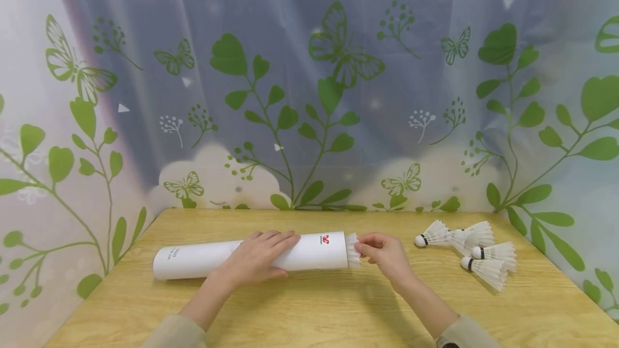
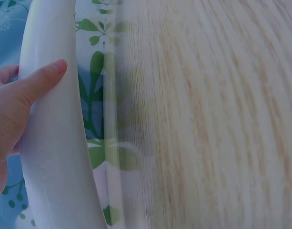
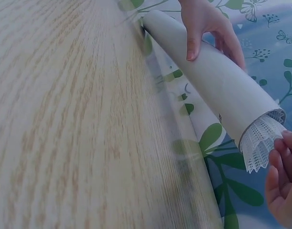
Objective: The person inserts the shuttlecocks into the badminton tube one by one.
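Observation:
A white shuttlecock tube (image 1: 314, 251) with a small red logo lies sideways above the table, its mouth facing right. My left hand (image 1: 261, 255) grips it round the middle; in the left wrist view the thumb lies along the near side of the tube (image 2: 55, 124). From the mouth sticks the netted skirt of a white shuttlecock (image 1: 354, 251), its head hidden inside the tube. My right hand (image 1: 390, 258) pinches the skirt's rim between thumb and fingers. The right wrist view shows the flared skirt (image 3: 259, 140) just outside the tube's edge.
Several white shuttlecocks (image 1: 488, 266) with black-banded heads lie in a loose group on the right of the wooden table (image 1: 309, 316). Behind the table hangs a curtain (image 1: 411, 95) printed with green leaves and butterflies.

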Demonstrator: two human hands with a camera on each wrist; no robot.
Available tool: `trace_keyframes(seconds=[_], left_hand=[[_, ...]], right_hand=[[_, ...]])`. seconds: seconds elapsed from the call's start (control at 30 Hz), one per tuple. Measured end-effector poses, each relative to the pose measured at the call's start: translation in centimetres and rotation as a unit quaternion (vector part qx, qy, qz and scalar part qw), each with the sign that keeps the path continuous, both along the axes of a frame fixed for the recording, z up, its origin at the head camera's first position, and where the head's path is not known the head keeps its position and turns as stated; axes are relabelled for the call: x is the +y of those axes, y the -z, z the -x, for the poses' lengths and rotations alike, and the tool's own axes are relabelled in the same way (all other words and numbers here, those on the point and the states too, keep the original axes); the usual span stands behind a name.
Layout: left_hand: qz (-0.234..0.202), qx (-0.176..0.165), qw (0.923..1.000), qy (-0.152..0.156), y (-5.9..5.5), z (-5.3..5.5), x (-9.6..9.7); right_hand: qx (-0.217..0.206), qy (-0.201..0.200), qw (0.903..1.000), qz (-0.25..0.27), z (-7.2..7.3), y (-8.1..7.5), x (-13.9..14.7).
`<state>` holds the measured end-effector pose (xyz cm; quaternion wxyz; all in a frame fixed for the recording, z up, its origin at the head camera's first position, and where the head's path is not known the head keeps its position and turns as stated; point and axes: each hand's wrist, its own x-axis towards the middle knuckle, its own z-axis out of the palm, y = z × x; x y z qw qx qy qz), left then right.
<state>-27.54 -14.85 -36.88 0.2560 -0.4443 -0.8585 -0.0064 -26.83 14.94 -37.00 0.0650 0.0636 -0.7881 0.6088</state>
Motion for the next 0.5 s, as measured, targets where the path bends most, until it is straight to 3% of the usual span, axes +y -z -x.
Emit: trace_keyframes(seconds=[0.5], left_hand=[[0.001, 0.006, 1.0000, 0.004, -0.01, 0.00, 0.06]], right_hand=[[0.016, 0.000, 0.9998, -0.010, -0.02, 0.27, -0.80]])
